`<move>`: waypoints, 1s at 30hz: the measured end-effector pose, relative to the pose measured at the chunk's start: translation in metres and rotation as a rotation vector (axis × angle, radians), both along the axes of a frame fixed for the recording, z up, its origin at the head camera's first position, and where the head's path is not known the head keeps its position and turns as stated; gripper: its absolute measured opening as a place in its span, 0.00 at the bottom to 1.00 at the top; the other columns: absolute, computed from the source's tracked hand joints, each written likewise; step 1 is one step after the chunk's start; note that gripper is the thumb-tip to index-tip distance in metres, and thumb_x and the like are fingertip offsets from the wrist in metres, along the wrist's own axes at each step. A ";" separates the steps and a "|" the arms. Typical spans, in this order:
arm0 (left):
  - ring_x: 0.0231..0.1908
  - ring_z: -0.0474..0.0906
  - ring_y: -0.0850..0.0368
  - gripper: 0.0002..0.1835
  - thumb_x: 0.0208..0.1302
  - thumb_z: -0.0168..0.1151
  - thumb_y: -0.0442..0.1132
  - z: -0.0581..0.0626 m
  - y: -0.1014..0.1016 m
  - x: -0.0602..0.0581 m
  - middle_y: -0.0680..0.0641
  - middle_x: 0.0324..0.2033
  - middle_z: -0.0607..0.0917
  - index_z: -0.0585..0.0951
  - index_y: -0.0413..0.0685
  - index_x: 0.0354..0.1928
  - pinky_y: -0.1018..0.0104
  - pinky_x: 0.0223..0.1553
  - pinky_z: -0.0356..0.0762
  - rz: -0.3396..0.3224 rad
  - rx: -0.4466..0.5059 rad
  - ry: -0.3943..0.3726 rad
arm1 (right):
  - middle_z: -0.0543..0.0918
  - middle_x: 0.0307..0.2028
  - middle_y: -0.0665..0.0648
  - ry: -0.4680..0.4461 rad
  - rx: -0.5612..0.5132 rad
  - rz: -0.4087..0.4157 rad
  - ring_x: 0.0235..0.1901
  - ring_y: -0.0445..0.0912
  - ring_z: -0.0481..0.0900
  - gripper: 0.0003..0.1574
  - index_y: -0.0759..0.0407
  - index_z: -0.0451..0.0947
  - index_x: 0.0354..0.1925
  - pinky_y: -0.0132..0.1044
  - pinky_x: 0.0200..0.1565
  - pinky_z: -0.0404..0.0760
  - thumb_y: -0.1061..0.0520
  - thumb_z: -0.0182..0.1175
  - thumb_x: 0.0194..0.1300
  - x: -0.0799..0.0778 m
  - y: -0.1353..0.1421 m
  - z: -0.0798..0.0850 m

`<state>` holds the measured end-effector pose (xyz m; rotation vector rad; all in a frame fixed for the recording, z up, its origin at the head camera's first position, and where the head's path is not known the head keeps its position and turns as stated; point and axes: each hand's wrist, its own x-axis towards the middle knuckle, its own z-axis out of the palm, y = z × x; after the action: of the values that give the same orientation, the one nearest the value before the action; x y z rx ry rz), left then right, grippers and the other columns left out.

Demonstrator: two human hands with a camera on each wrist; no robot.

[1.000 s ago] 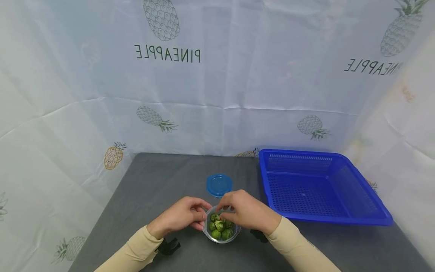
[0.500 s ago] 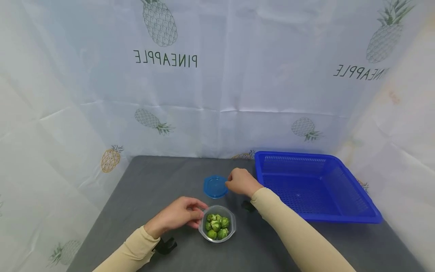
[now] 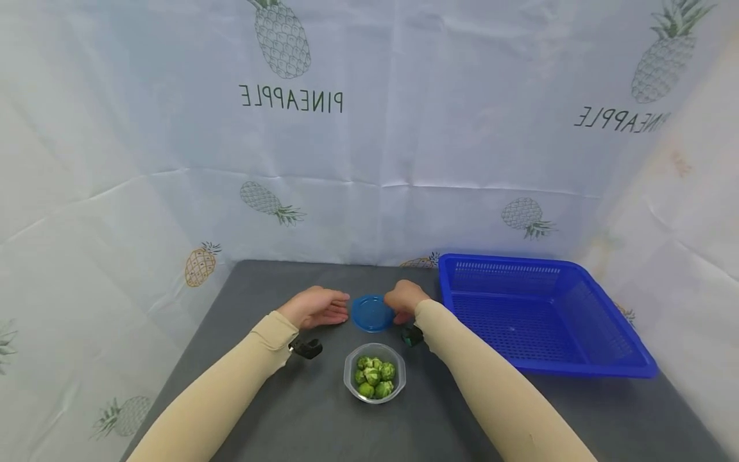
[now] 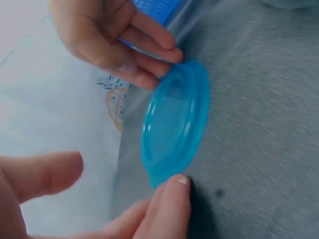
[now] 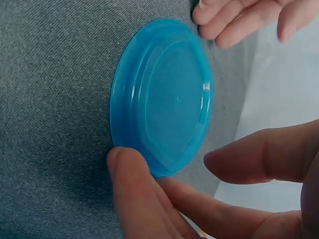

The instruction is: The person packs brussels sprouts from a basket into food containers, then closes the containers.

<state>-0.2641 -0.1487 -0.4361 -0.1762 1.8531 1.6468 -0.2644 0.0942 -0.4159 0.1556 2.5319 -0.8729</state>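
Note:
A round blue plastic lid point(image 3: 372, 314) lies on the grey table between both hands. My left hand point(image 3: 319, 307) is at its left side, thumb held apart; in the left wrist view its fingertips point(image 4: 178, 188) are at the small tab of the lid point(image 4: 172, 119). On the opposite side, my right hand point(image 3: 406, 299) touches the rim of the lid point(image 5: 172, 97) with its fingertips point(image 5: 127, 158), thumb raised clear of it. Nearer to me stands a clear plastic bowl point(image 3: 353, 389) holding several Brussels sprouts point(image 3: 373, 376), with neither hand on it.
A large blue perforated basket point(image 3: 514, 330) stands on the right side of the grey table point(image 3: 277, 398). Behind the table hangs a white curtain point(image 3: 404, 141) printed with pineapples, which also encloses both sides.
My right hand has left the sprouts and moved forward to the lid's right side. My left hand has let go of the bowl and moved forward to the lid's left side.

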 end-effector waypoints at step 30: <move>0.28 0.87 0.63 0.08 0.68 0.73 0.28 0.000 0.009 -0.005 0.47 0.29 0.89 0.90 0.31 0.46 0.72 0.37 0.91 0.189 -0.015 0.072 | 0.89 0.50 0.67 0.074 -0.292 -0.107 0.36 0.51 0.93 0.20 0.75 0.81 0.61 0.46 0.49 0.94 0.65 0.57 0.76 0.027 0.012 0.014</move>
<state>-0.2687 -0.1398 -0.4363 -0.3105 1.9531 1.7870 -0.2372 0.1058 -0.4019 0.1694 2.4458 -1.3000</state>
